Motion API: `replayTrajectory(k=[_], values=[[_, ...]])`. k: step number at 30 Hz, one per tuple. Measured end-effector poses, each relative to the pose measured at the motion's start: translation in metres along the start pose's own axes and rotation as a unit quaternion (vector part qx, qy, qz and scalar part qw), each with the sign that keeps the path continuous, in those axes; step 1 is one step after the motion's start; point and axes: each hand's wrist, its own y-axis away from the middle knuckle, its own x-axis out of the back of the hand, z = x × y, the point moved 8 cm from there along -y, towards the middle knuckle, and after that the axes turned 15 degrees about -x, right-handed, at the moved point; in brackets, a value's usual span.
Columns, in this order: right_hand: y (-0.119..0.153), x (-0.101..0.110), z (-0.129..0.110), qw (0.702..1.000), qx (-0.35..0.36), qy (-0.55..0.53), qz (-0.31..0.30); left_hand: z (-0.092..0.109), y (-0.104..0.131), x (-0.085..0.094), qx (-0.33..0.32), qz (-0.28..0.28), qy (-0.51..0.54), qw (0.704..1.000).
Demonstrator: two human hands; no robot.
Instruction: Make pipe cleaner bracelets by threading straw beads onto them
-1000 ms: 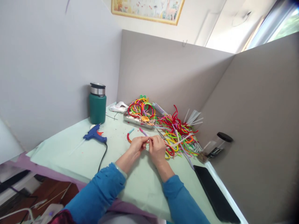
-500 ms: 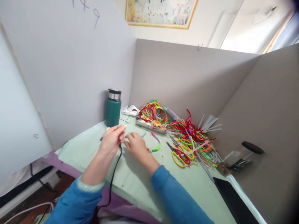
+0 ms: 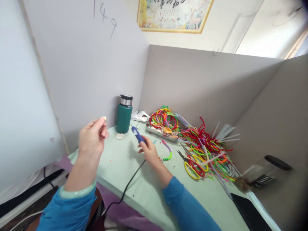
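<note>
My left hand (image 3: 92, 138) is raised over the table's left side, its thumb and forefinger pinching a tiny pale yellowish piece (image 3: 105, 118). Closed around a blue tool (image 3: 138, 134) with a black cord (image 3: 130, 183) is my right hand (image 3: 149, 149), near the middle of the table. The tool's tip points up and to the left. A round whitish disc (image 3: 119, 136) lies between the two hands, in front of the green bottle (image 3: 124, 117). Just right of my right hand, a curved purple and green fuzzy strip (image 3: 170, 154) rests on the tabletop.
A metal tray (image 3: 163, 135) holds colourful fuzzy rings and small pieces. Scissors (image 3: 192, 165) lie beside a heap of fuzzy stems (image 3: 211, 141). A clear container with a black lid (image 3: 278, 162) and a black flat object (image 3: 250, 211) are at the right. Grey panels surround the table.
My hands have moved apart, the left one up and left with the tiny piece. The blue tool now shows in my right hand. The view has shifted, so the scene sits further right.
</note>
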Motion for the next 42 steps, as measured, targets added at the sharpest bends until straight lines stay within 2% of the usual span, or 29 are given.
replayTrajectory(k=[2, 4, 6, 8, 10, 12, 16, 22, 25, 28, 33, 42], values=[[0.010, 0.023, 0.003, 0.985, -0.048, -0.165, -0.028, -0.027, 0.008, -0.011, 0.044, -0.040, -0.010, 0.998], [0.024, 0.040, 0.006, 0.968, -0.080, -0.236, -0.040, -0.064, 0.021, -0.024, 0.106, -0.085, -0.029, 0.990], [0.037, 0.053, 0.011, 0.955, -0.100, -0.275, -0.044, -0.105, 0.038, -0.035, 0.175, -0.114, -0.047, 0.977], [0.047, 0.065, 0.022, 0.946, -0.121, -0.299, -0.021, -0.139, 0.054, -0.044, 0.231, -0.133, -0.080, 0.960], [0.052, 0.074, 0.033, 0.940, -0.139, -0.312, -0.002, -0.164, 0.069, -0.050, 0.273, -0.145, -0.102, 0.945], [0.055, 0.076, 0.040, 0.940, -0.147, -0.309, -0.005, -0.176, 0.079, -0.054, 0.295, -0.155, -0.107, 0.937], [0.057, 0.069, 0.044, 0.952, -0.151, -0.266, -0.028, -0.179, 0.088, -0.056, 0.311, -0.174, -0.108, 0.928], [0.059, 0.062, 0.046, 0.976, -0.140, -0.167, -0.015, -0.171, 0.090, -0.057, 0.309, -0.171, -0.102, 0.930], [0.059, 0.059, 0.045, 0.982, -0.142, -0.125, -0.019, -0.170, 0.091, -0.059, 0.310, -0.180, -0.094, 0.929], [0.058, 0.061, 0.041, 0.986, -0.133, -0.096, 0.001, -0.171, 0.092, -0.059, 0.313, -0.189, -0.084, 0.927], [0.056, 0.068, 0.041, 0.988, -0.119, -0.093, 0.039, -0.174, 0.092, -0.058, 0.315, -0.196, -0.087, 0.925], [0.054, 0.067, 0.047, 0.986, -0.125, -0.101, 0.030, -0.172, 0.094, -0.061, 0.312, -0.210, -0.095, 0.922]])
